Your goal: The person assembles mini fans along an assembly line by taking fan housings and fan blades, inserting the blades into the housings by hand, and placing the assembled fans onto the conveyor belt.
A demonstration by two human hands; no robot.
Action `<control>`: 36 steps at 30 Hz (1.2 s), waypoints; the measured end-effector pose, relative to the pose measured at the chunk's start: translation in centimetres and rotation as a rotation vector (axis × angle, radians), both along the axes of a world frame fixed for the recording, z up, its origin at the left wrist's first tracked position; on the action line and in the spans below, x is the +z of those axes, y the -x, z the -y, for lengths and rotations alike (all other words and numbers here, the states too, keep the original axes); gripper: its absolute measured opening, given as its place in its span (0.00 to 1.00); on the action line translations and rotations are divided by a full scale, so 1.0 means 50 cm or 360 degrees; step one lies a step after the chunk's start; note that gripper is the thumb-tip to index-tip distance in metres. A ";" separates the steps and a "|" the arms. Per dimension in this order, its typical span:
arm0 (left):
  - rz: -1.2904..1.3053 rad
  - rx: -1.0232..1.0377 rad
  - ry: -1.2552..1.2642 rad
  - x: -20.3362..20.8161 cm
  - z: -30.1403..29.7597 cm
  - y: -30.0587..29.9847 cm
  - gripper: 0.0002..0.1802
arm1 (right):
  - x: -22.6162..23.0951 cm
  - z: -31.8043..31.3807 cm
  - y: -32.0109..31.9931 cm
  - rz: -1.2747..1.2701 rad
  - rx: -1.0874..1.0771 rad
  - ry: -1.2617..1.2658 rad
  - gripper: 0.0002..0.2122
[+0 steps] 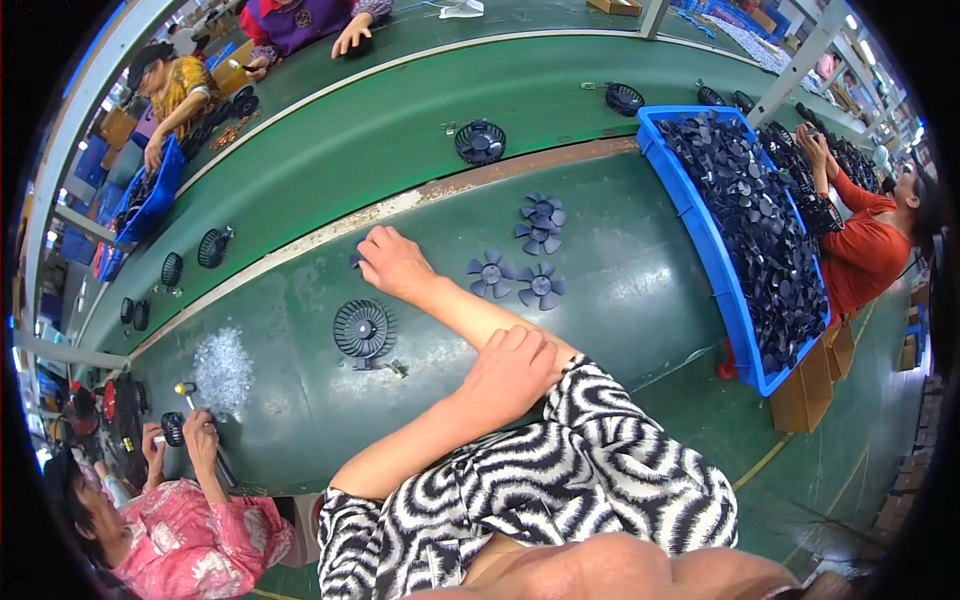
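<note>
While the left hand [510,372] lay loose, empty, the right hand [397,264] curled, its hold unclear. Fan blades [541,286] sat close, presumably for reach.

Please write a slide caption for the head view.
Right hand near black fan housing and four propellers; left hand on right forearm.

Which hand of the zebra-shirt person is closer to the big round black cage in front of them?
The right. The right hand is just beyond the round black cage; the left hand is farther off, to its right, resting on the right arm.
</note>
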State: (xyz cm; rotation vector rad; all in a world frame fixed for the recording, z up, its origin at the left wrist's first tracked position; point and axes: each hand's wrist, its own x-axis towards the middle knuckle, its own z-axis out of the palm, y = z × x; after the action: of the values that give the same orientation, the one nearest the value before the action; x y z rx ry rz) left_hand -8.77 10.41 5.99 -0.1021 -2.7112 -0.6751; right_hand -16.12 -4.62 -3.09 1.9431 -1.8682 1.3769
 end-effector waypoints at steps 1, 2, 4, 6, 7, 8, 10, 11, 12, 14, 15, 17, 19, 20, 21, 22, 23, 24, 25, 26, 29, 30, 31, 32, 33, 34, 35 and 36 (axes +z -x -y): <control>-0.0010 -0.0002 -0.0006 0.000 -0.009 0.004 0.17 | 0.000 -0.001 -0.001 -0.0010 -0.0002 -0.0006 0.11; -0.0025 0.0031 -0.0006 0.000 -0.017 0.009 0.16 | 0.000 -0.004 -0.004 -0.0001 -0.0001 -0.0014 0.11; -0.0117 0.0085 -0.0024 -0.009 -0.023 0.016 0.13 | -0.002 -0.002 -0.005 0.0008 0.0003 -0.0033 0.11; -0.0140 0.0118 -0.0064 -0.012 -0.034 0.025 0.12 | -0.002 -0.003 0.001 0.0018 0.0002 -0.0030 0.11; -0.0159 0.0155 -0.0103 -0.014 -0.037 0.027 0.12 | -0.002 -0.004 0.001 0.0032 0.0005 -0.0027 0.11; -0.0156 0.0162 -0.0106 -0.016 -0.032 0.034 0.12 | -0.001 -0.001 0.001 0.0035 0.0011 -0.0030 0.11; -0.0135 0.0253 0.0158 -0.017 -0.022 0.054 0.11 | -0.003 0.002 0.009 0.0078 0.0016 -0.0006 0.11; -0.0127 0.0261 0.0155 -0.019 -0.029 0.050 0.11 | -0.005 0.001 0.006 0.0085 0.0024 -0.0009 0.11; -0.0041 0.0248 0.0151 -0.024 -0.038 0.042 0.10 | -0.006 0.003 -0.005 0.0099 0.0012 -0.0032 0.11; 0.0012 0.0281 0.0144 -0.028 -0.051 0.031 0.08 | -0.011 0.007 -0.026 0.0099 0.0010 -0.0044 0.11; 0.0067 0.0257 0.0139 -0.021 -0.052 0.029 0.07 | -0.015 0.007 -0.021 0.0087 0.0021 -0.0032 0.11; 0.0003 0.0190 0.0078 -0.025 -0.061 0.031 0.07 | -0.015 0.005 -0.005 0.0063 0.0006 0.0004 0.11; -0.0132 0.0133 0.0073 -0.036 -0.067 0.039 0.06 | -0.020 0.006 0.017 0.0041 -0.0028 0.0025 0.11; -0.0078 0.0076 0.0057 -0.035 -0.063 0.036 0.07 | -0.020 0.007 0.020 0.0042 -0.0065 -0.0018 0.11; -0.0028 0.0018 0.0037 -0.025 -0.061 0.033 0.08 | -0.022 0.009 0.021 0.0039 -0.0027 -0.0030 0.11; -0.0162 0.0136 0.0154 -0.021 -0.059 0.027 0.09 | -0.021 0.010 0.019 0.0058 0.0000 -0.0080 0.11; -0.0155 0.0193 0.0149 -0.031 -0.055 0.028 0.09 | -0.021 0.015 0.016 0.0083 0.0007 -0.0096 0.11; -0.0326 0.0279 0.0168 -0.047 -0.053 0.037 0.09 | -0.017 0.017 0.017 0.0103 0.0011 -0.0100 0.11; -0.0485 0.0405 0.0223 -0.046 -0.056 0.031 0.10 | -0.006 0.020 0.000 0.0134 0.0059 -0.0082 0.11; -0.0233 0.0276 0.0120 -0.043 -0.066 0.014 0.09 | 0.003 0.019 -0.017 0.0138 0.0140 -0.0069 0.11; -0.0039 0.0140 -0.0097 -0.044 -0.060 0.022 0.09 | 0.002 0.016 -0.015 0.0187 0.0065 -0.0172 0.12; 0.0102 -0.0006 -0.0143 -0.041 -0.058 0.034 0.09 | 0.001 0.012 0.002 0.0115 0.0034 -0.0153 0.11; 0.0266 -0.0094 -0.0205 -0.041 -0.056 0.041 0.09 | 0.000 0.010 -0.006 0.0087 0.0075 -0.0185 0.11; 0.0365 -0.0118 -0.0162 -0.025 -0.058 0.044 0.09 | 0.001 0.010 -0.007 0.0050 0.0089 -0.0113 0.11; -0.0283 -0.0056 -0.0049 -0.088 -0.078 0.044 0.10 | 0.007 0.006 -0.018 0.0060 0.0100 -0.0165 0.11; -0.0411 0.0013 -0.0157 -0.087 -0.081 0.049 0.11 | 0.005 0.004 -0.008 0.0061 0.0087 -0.0183 0.11; -0.0544 0.0074 -0.0268 -0.079 -0.082 0.052 0.12 | 0.005 0.003 0.004 0.0054 0.0078 -0.0187 0.10; -0.0540 0.0125 -0.0251 -0.081 -0.076 0.054 0.12 | 0.005 0.001 0.010 0.0030 0.0065 -0.0185 0.10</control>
State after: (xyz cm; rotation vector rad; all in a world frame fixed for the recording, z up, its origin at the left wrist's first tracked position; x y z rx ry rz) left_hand -11.46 14.20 1.96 -0.0638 -2.3183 -0.7689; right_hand -16.61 -4.70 -2.84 2.0398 -1.9696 1.3302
